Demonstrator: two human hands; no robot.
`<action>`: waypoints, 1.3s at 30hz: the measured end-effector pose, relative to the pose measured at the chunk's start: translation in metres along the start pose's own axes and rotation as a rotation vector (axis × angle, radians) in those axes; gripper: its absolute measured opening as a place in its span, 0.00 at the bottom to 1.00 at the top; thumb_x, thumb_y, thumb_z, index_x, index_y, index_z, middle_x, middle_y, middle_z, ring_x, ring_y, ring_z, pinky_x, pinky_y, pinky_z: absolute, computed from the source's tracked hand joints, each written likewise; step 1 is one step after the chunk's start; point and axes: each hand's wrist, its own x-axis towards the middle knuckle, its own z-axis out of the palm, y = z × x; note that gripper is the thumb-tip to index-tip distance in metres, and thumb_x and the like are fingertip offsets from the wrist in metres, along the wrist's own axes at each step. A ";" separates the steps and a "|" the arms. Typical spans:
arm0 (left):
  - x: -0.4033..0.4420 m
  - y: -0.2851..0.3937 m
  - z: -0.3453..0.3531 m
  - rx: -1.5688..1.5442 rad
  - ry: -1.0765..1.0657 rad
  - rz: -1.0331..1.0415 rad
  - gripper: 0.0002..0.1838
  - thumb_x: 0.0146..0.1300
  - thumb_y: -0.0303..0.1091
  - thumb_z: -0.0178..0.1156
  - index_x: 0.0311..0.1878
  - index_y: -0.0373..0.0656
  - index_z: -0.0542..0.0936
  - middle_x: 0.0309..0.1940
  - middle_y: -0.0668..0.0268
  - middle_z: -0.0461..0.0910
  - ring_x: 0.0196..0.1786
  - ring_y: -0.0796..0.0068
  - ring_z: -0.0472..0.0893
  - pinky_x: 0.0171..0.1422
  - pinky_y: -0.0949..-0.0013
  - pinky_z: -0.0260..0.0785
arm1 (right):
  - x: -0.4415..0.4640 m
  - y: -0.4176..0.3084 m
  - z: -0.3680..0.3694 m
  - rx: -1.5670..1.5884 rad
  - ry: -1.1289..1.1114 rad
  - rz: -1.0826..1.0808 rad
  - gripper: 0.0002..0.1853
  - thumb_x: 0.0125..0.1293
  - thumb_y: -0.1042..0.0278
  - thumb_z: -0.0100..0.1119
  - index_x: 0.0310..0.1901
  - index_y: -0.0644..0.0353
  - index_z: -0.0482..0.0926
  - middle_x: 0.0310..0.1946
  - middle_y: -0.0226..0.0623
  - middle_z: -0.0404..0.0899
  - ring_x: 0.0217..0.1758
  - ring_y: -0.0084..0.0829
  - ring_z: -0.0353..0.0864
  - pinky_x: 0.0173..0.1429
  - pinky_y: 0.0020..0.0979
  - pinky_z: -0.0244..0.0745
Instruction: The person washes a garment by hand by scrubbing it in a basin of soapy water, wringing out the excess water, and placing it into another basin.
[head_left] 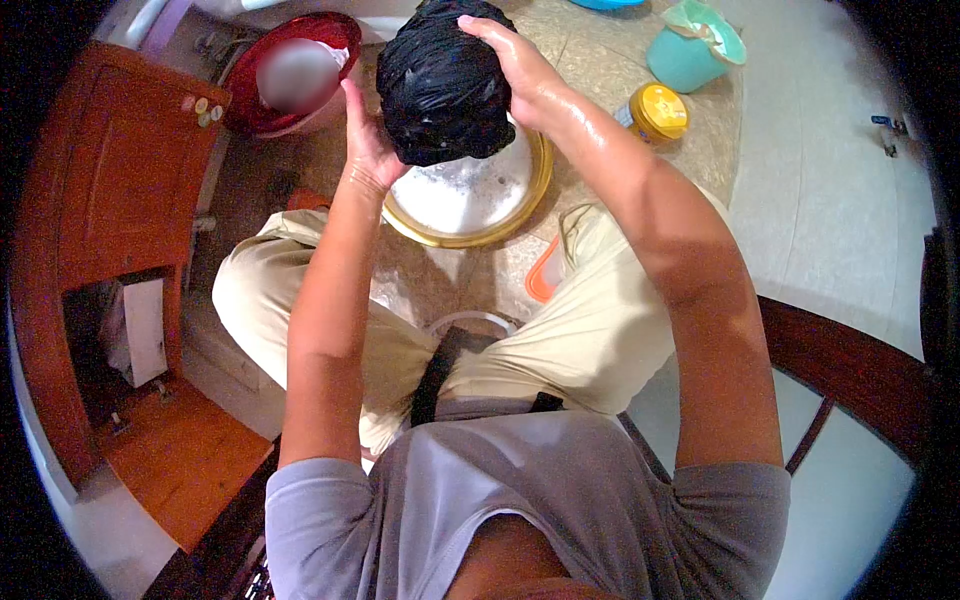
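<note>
A bundled black cloth point(445, 85), creased and shiny as if wet, is held up between my two hands. My left hand point(372, 145) supports it at its lower left, thumb pointing up. My right hand point(515, 72) grips its right side, with the thumb across the top. Just beneath is a round basin point(462, 240) with a yellow rim, full of white suds. The bundle hides the far part of the basin. Both forearms look wet.
A red basin point(345, 40) with something whitish in it stands at the upper left. On the right are a yellow-lidded tub point(660, 112) and a lined teal bin point(690, 55). An orange slipper point(543, 272) shows by my leg. A wooden cabinet point(130, 170) stands left.
</note>
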 end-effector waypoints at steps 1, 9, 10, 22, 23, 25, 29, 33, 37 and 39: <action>0.002 0.000 -0.002 0.004 -0.012 0.003 0.52 0.48 0.77 0.47 0.66 0.43 0.63 0.64 0.54 0.64 0.64 0.53 0.66 0.68 0.50 0.58 | 0.000 -0.001 0.000 -0.023 0.022 0.018 0.21 0.56 0.55 0.63 0.47 0.59 0.75 0.45 0.37 0.79 0.47 0.33 0.79 0.57 0.35 0.72; 0.009 0.004 -0.001 0.019 0.168 0.121 0.28 0.58 0.55 0.56 0.56 0.46 0.72 0.49 0.60 0.77 0.48 0.60 0.79 0.54 0.54 0.72 | -0.027 0.003 0.016 0.052 -0.182 0.172 0.28 0.58 0.46 0.58 0.53 0.60 0.72 0.49 0.41 0.78 0.49 0.33 0.79 0.56 0.36 0.74; 0.005 0.004 0.008 0.005 0.192 0.131 0.28 0.58 0.54 0.56 0.55 0.45 0.72 0.48 0.60 0.78 0.48 0.60 0.79 0.54 0.54 0.73 | -0.025 0.005 0.016 0.069 -0.196 0.167 0.28 0.58 0.46 0.58 0.53 0.60 0.72 0.48 0.41 0.78 0.48 0.33 0.80 0.56 0.36 0.74; 0.001 0.002 0.009 -0.133 0.140 0.218 0.23 0.61 0.48 0.42 0.48 0.42 0.76 0.41 0.59 0.80 0.41 0.60 0.81 0.48 0.57 0.75 | -0.014 0.026 0.026 0.112 -0.069 0.142 0.23 0.54 0.48 0.58 0.44 0.58 0.77 0.37 0.39 0.81 0.38 0.34 0.82 0.49 0.36 0.76; 0.001 -0.001 0.009 -0.122 0.168 0.210 0.23 0.61 0.49 0.41 0.47 0.42 0.76 0.41 0.59 0.80 0.42 0.60 0.81 0.49 0.56 0.74 | -0.013 0.027 0.024 0.120 -0.084 0.142 0.23 0.54 0.48 0.58 0.44 0.58 0.77 0.37 0.39 0.81 0.38 0.34 0.81 0.49 0.36 0.76; -0.005 -0.002 0.019 -0.097 0.227 0.194 0.25 0.61 0.50 0.39 0.47 0.42 0.76 0.40 0.59 0.80 0.43 0.60 0.80 0.50 0.55 0.73 | -0.010 0.027 0.022 0.137 -0.118 0.143 0.23 0.54 0.48 0.59 0.44 0.58 0.76 0.37 0.38 0.81 0.38 0.33 0.81 0.49 0.36 0.76; 0.002 -0.004 0.011 -0.147 0.214 0.159 0.25 0.62 0.50 0.38 0.47 0.43 0.77 0.42 0.59 0.79 0.45 0.60 0.80 0.52 0.55 0.72 | -0.008 0.029 0.022 0.054 -0.096 0.037 0.22 0.56 0.50 0.58 0.45 0.59 0.75 0.39 0.38 0.80 0.39 0.32 0.81 0.49 0.35 0.76; 0.011 0.005 -0.006 -0.089 0.144 0.057 0.25 0.62 0.51 0.42 0.50 0.42 0.76 0.46 0.58 0.78 0.47 0.59 0.79 0.55 0.55 0.71 | 0.003 0.027 0.015 0.012 -0.071 -0.029 0.21 0.57 0.53 0.58 0.46 0.61 0.74 0.40 0.38 0.80 0.40 0.31 0.80 0.50 0.34 0.75; 0.000 0.025 0.003 0.018 0.295 0.003 0.28 0.61 0.54 0.48 0.55 0.41 0.73 0.50 0.56 0.77 0.51 0.59 0.78 0.59 0.54 0.69 | -0.004 0.020 0.021 -0.114 -0.045 -0.064 0.21 0.56 0.56 0.62 0.47 0.62 0.75 0.41 0.37 0.79 0.43 0.30 0.79 0.53 0.32 0.74; -0.001 0.030 0.003 0.020 0.236 0.043 0.30 0.61 0.57 0.50 0.56 0.41 0.72 0.52 0.55 0.75 0.53 0.58 0.77 0.60 0.54 0.68 | -0.002 0.018 0.021 -0.148 -0.052 -0.088 0.22 0.55 0.58 0.63 0.47 0.62 0.75 0.42 0.38 0.79 0.45 0.30 0.79 0.54 0.32 0.73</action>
